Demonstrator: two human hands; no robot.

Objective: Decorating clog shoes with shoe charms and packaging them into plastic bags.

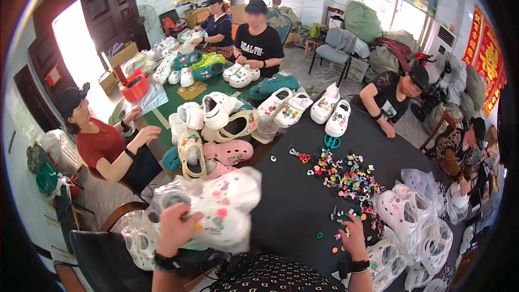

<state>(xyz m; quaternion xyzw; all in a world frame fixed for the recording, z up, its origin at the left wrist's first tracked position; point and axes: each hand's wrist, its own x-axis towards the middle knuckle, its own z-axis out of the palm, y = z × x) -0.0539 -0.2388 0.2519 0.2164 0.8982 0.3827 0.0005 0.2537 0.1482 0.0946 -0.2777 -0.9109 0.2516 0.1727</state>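
From above the table, the left hand (174, 228) is clenched on a bagged white clog (219, 211) at the near left edge, while the right hand (354, 237) rests with fingers spread loose among the small charms (348, 176) on the black table (292, 200). The clog looks light and springy, its plastic bag slippery, so a grip round the middle seems best. Its far side is blurred, and the heaped shoes (216, 124) beyond are hard to tell apart.

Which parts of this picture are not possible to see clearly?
Head view:
- Bagged white clog: motion-blurred; plastic wrap hides its decorations.
- Left hand: fingertips buried in the bag.
- Charms: too small to tell shapes.
- Right hand: whether it pinches a charm is unclear.
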